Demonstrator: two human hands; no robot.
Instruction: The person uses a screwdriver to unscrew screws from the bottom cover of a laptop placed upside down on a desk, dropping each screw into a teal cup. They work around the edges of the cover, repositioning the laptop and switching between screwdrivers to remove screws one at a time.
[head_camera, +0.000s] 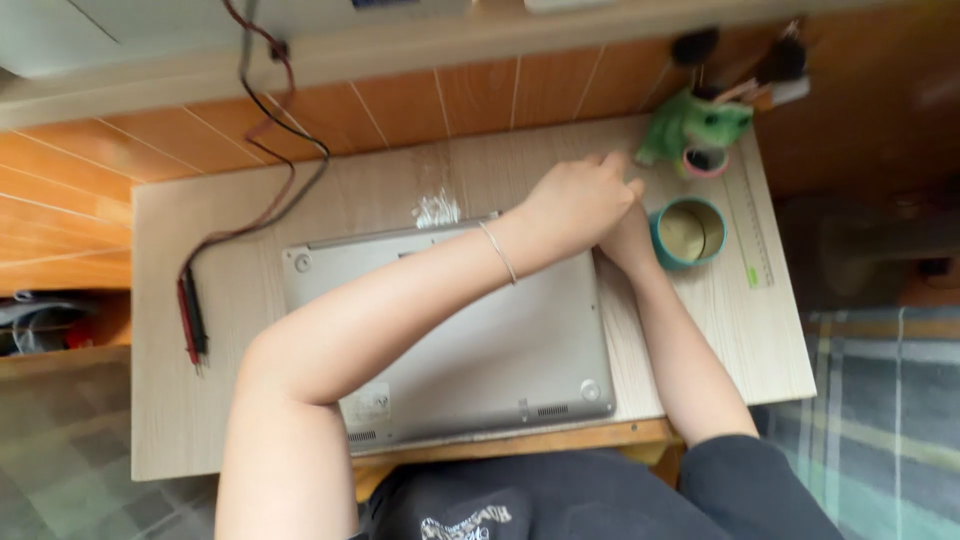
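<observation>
Head view: silver laptop (470, 330) lies closed, underside up, on a light wooden table (230, 420), its far right corner under the hands. Left hand (578, 205) reaches across over that corner, knuckles up, fingers curled down and half closed; cannot tell if it grips anything. A thin bracelet (498, 252) sits on that wrist. Right hand (628, 240) is mostly hidden beneath the left; cannot tell how open it is or what it holds. Just beside the hands, a teal roll of tape (690, 232) lies flat, bare table showing inside its ring. Behind it, a green frog-shaped holder (690, 125) stands with brushes or pens (775, 75) sticking up. A clear ruler (750, 225) lies along the right edge. Red and black probe leads (192, 315) rest at the left.
</observation>
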